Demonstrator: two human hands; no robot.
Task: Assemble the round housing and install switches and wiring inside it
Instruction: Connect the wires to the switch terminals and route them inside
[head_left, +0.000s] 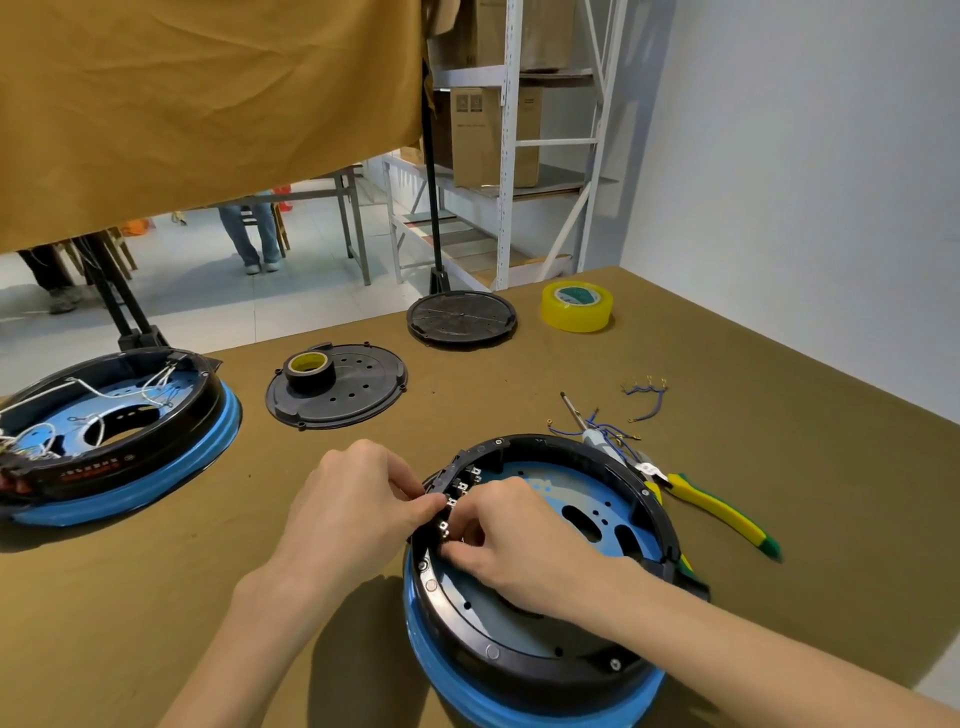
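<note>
A round black housing with a blue rim (535, 670) stands at the table's near edge, its blue inner plate showing. A row of small black switches (460, 488) sits along its left inner wall. My left hand (358, 504) grips the wall from outside, thumb and fingers pinching at a switch. My right hand (514, 540) reaches inside the housing, its fingertips pinching the same switch from within. Loose blue wires with ring terminals (647, 397) lie to the right.
A second housing with white wiring (104, 436) sits at the left. Two black round covers (358, 389) (462, 318) lie farther back, one bearing a black tape roll (310, 370). Yellow tape (576, 306), a screwdriver (592, 431) and yellow-green pliers (717, 514) lie to the right.
</note>
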